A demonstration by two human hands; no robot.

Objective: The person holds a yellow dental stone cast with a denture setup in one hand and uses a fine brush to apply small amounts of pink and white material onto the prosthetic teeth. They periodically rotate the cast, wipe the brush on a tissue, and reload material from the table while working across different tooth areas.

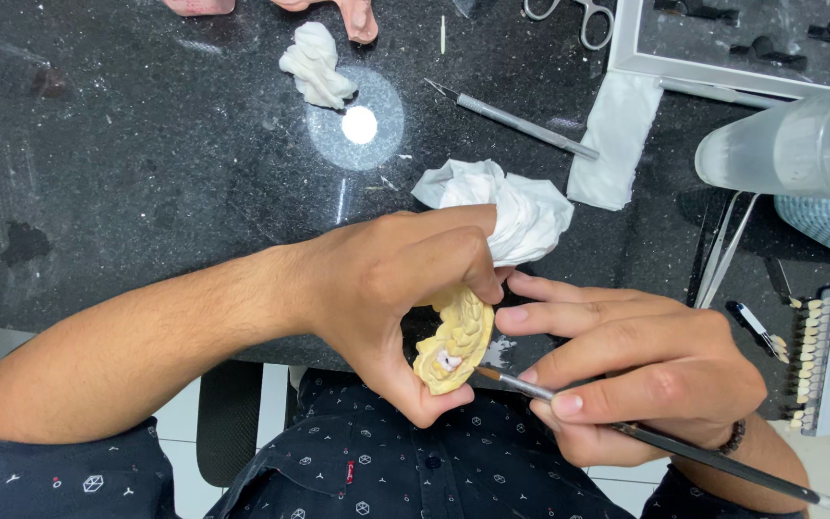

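Left hand (405, 298), centre of frame, is clenched around a yellow dental cast (455, 341), thumb under it, fingers curled over the top. The cast sits low centre, over the near edge of the black speckled countertop (146, 173), tilted, with a small white tooth (448, 361) showing near its lower end.

Right hand (646, 370), lower right, pinches a fine brush (646, 432) pen-style; the brush tip touches the cast's lower edge and the handle runs out toward the lower right corner. The index fingertip rests beside the cast.

A crumpled white tissue (521, 211) lies just behind the left hand's knuckles. A second crumpled tissue (317, 65) lies upper centre-left, near a bright light reflection on the counter. A metal scalpel-type instrument (516, 120) lies diagonally at upper centre, next to a folded white cloth (617, 139). Scissors (578, 14) are at the top edge, partly cut off. A clear plastic cup (790, 144) lies on its side at upper right. A tooth shade guide (823, 360) is at right edge, mid-low.
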